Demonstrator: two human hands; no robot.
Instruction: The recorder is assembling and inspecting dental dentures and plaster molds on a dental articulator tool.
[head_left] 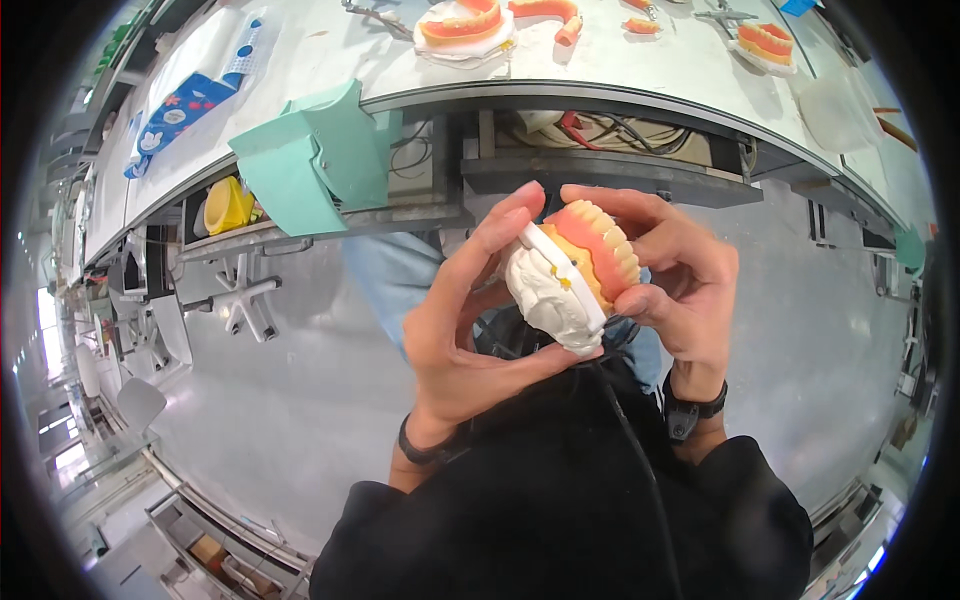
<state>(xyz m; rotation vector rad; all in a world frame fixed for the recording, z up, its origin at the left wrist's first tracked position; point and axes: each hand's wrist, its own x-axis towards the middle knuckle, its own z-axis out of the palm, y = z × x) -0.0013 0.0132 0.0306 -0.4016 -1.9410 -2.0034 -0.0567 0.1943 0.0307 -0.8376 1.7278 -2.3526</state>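
Note:
Between my two hands, above my lap, is a dental model with a white plaster base. On its yellowish upper part sits a pink denture with a row of cream teeth. My left hand grips the plaster base, thumb at its lower end and fingers at its upper edge. The fingers and thumb of my right hand close on the denture from the right side. The model is tilted, teeth facing up and right. Whether the denture is fixed to the model I cannot tell.
Ahead, the white bench bears another plaster model with pink wax, a curved pink piece and a smaller denture model. An open drawer holds cables. A green bin-like cover juts from the bench edge, left of a yellow container.

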